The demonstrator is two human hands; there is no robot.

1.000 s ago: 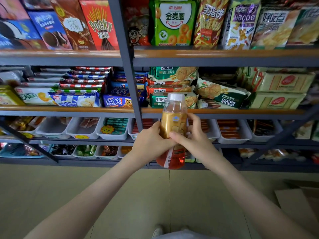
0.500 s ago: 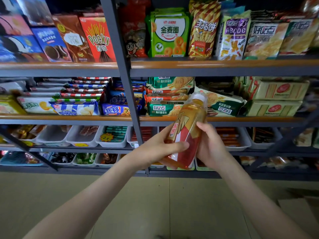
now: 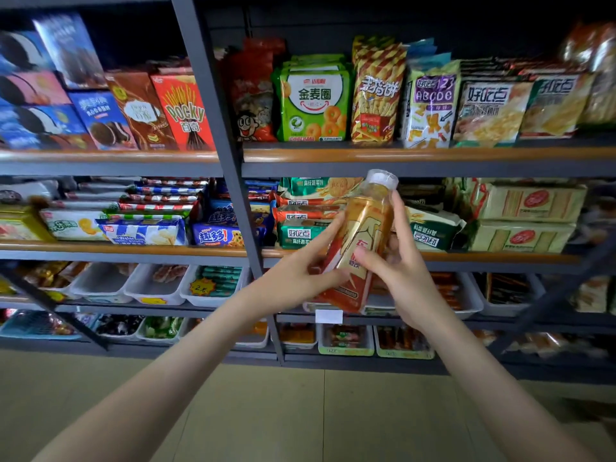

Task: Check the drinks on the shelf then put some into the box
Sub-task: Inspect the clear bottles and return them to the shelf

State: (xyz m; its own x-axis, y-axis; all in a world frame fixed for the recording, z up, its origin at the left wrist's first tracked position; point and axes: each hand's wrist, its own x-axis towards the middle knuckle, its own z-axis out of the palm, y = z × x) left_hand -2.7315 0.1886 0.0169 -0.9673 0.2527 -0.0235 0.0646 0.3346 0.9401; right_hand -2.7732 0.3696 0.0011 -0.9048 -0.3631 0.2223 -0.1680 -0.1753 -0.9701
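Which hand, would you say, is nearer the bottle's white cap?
The right hand: its finger reaches just under the cap; the left hand holds the bottle lower down.

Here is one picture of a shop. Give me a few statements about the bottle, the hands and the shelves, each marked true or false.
1. Both the left hand and the right hand hold the bottle. True.
2. The bottle stands upright on a shelf. False: it is held tilted, cap toward the upper right.
3. Its cap is white. True.
4. The red Pocky box lies on the floor. False: it stands on an upper shelf.
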